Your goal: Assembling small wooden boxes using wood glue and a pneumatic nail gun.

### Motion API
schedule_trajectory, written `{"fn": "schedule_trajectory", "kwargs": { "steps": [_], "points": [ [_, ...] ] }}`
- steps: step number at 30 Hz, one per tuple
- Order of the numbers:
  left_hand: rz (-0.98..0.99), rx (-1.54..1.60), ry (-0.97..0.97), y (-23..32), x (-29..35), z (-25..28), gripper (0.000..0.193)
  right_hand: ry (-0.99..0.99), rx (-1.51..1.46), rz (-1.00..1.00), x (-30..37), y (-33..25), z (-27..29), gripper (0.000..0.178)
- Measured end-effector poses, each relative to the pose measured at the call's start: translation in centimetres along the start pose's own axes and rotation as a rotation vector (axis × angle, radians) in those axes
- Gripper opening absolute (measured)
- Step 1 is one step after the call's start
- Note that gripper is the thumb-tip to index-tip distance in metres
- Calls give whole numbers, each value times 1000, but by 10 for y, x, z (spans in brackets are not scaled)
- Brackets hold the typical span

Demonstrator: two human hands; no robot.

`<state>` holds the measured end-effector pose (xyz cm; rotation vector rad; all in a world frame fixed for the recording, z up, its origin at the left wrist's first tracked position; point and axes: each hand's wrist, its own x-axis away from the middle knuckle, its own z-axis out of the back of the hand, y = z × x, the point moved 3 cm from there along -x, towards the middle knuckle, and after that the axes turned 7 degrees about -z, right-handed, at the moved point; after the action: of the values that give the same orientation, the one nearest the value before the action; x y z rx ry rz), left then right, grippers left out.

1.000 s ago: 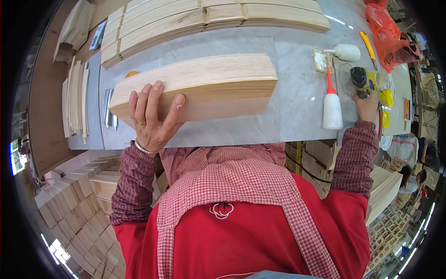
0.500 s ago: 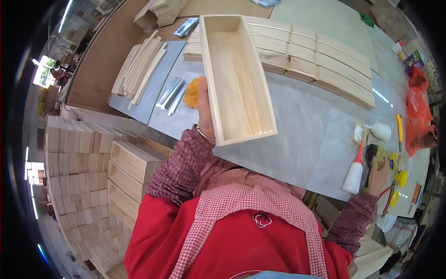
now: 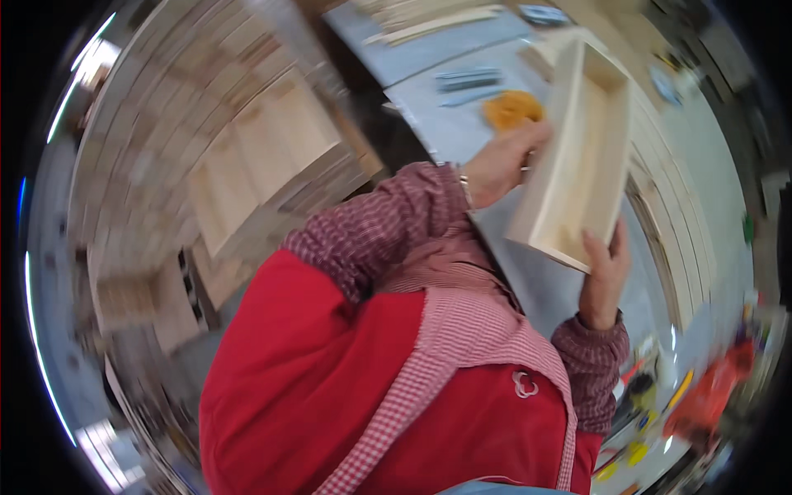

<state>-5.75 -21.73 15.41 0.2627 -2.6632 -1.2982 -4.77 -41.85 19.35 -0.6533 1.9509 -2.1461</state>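
Observation:
A long, open wooden box (image 3: 535,194) is held up over the table between my two hands, its hollow side facing me. Fingers of my left hand (image 3: 505,158) are closed on the box's left long wall. At the near right corner, my right hand (image 3: 606,276) grips the rim, thumb over the edge. Just beyond the left hand lies an orange bundle (image 3: 513,109), blurred, perhaps a cloth or sponge. Grey metal bars (image 3: 469,78) rest beside it on the grey tabletop (image 3: 437,103).
Tall stacks of wooden boxes (image 3: 214,74) stand on the left, with a few open ones (image 3: 272,148) facing outward. Bundled wooden boards (image 3: 681,239) lie behind the held box. Thin wood strips (image 3: 429,16) sit at the far end. A red plastic bag (image 3: 709,396) is at the lower right.
My view has swung to the left. My right hand has left the dark object among the glue bottles and now grips the box's near end; my left hand still holds the box.

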Motion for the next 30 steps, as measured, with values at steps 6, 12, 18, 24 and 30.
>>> {"fn": "schedule_trajectory", "kwargs": {
  "steps": [6,12,18,24,30],
  "points": [
    [-800,-1074,222,48,92,31,60,-149,154,93,-3,-4,-63,55],
    [-935,-1733,-24,64,158,34,33,-362,224,152,-14,-4,-126,52],
    [-922,-2041,165,73,166,97,15,-445,343,274,-18,-6,-154,46],
    [-596,-2226,251,97,163,193,14,-419,414,131,-18,18,-116,38],
    [-427,-2253,329,115,167,256,14,-371,449,-17,-12,47,-82,34]
  ]
}}
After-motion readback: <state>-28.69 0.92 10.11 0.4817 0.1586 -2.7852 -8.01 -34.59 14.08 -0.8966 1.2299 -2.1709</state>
